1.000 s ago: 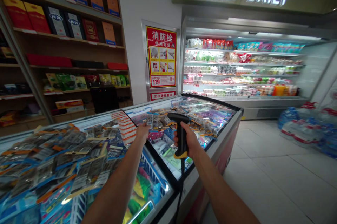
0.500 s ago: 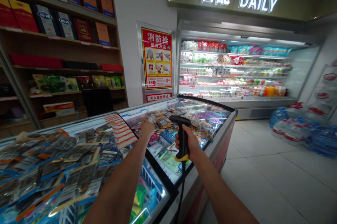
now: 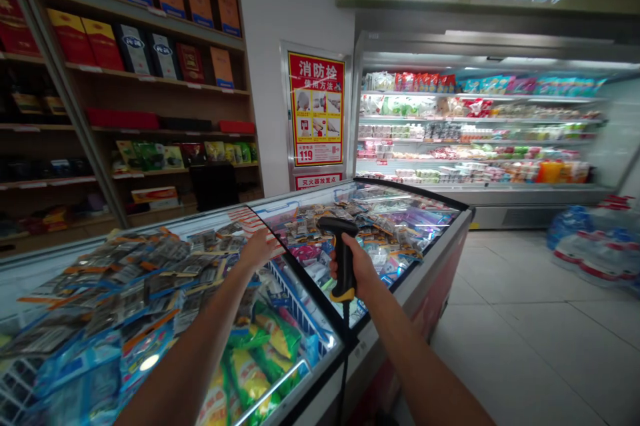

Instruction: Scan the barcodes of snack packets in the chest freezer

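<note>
My right hand (image 3: 356, 265) grips a black barcode scanner (image 3: 345, 256) with a yellow-edged base, its fingers wrapped round the handle and its cable hanging down. The scanner head is above the right section of a chest freezer (image 3: 320, 383). My left hand (image 3: 256, 251) is at an orange-and-white striped sheet or bag (image 3: 246, 218), beside the black divider (image 3: 313, 289). Its fingers look curled, but their tips are hidden. Below and left of it lie many flat packets (image 3: 117, 296) with orange and blue edges. More packets (image 3: 387, 243) lie beyond the scanner.
Green-and-yellow bags (image 3: 250, 373) show under the left glass. Shelves with boxes (image 3: 165, 56) rise behind on the left, beside a red fire-hydrant poster (image 3: 317, 109). An open chiller (image 3: 480, 199) spans the back. Bundled water bottles (image 3: 595, 246) stand on the tiled floor (image 3: 525, 333) at right.
My left hand has moved left, from over the right section's packets to the striped sheet or bag. The view has turned left. My right hand still holds the barcode scanner.
</note>
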### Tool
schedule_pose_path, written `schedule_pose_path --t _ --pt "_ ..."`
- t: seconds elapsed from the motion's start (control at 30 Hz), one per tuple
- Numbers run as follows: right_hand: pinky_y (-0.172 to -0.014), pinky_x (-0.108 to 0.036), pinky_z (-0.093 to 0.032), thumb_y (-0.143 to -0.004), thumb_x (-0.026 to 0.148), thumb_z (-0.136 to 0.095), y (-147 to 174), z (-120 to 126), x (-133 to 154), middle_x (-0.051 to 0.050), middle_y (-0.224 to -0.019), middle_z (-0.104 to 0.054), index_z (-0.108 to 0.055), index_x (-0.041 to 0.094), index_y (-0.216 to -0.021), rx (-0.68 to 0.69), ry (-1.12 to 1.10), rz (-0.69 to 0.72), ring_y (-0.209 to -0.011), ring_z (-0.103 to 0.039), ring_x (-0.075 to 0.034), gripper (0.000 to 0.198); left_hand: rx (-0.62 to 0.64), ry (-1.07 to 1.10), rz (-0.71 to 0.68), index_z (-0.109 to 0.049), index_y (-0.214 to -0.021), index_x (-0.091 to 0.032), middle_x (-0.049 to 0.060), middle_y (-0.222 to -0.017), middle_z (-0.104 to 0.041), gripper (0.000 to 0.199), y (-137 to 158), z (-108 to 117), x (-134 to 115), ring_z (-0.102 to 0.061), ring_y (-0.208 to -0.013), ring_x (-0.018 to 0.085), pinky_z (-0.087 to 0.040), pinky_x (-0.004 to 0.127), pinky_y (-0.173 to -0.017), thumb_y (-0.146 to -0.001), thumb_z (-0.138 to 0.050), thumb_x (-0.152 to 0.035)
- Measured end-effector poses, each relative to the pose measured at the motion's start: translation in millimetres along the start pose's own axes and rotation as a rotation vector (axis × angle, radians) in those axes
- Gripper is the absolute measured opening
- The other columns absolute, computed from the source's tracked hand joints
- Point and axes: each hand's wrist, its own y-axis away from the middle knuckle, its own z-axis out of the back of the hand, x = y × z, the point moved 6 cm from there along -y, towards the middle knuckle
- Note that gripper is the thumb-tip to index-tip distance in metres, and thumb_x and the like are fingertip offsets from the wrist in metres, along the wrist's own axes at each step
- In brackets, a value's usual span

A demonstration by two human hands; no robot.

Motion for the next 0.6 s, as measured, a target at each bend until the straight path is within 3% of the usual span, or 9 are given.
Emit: schedule_pose_path --t 0.17,0.3,0.6 --pt "-0.032 -0.019 -0.037 -0.075 0.04 -0.05 3 -12 -15 0.002 -0.047 -0.052 -0.053 0.015 -0.069 0.016 0.011 -0.034 -0.036 -0.045 -0.008 0.025 0.143 -0.179 -0.049 -0.047 -0.121 -0.017 0.011 -0.126 -0.049 0.058 69 17 42 -0.041 -0.118 0.026 -0.032 0.034 -0.094 -0.072 -0.047 -0.047" --pt "-0.032 -0.019 -0.037 -0.074 0.04 -0.051 7 -19 -19 0.002 -0.046 -0.051 -0.052 0.016 -0.067 0.02 0.023 -0.029 -0.035 -0.045 -0.009 0.025 0.212 -0.261 -0.033 -0.047 -0.121 -0.011 0.016 -0.125 -0.048 0.069 99 17 53 -0.042 -0.116 0.029 -0.032 0.036 -0.094 -0.069 -0.046 -0.056" --pt "-0.033 -0.019 -0.038 -0.075 0.04 -0.05 8 -12 -21 0.002 -0.048 -0.052 -0.053 0.015 -0.068 0.031 0.012 -0.031 -0.036 -0.046 -0.008 0.026 -0.123 -0.142 -0.037 -0.058 -0.105 -0.009 0.015 -0.101 -0.056 0.056 91 11 31 -0.05 -0.101 0.027 -0.036 0.034 -0.089 -0.07 -0.048 -0.052"
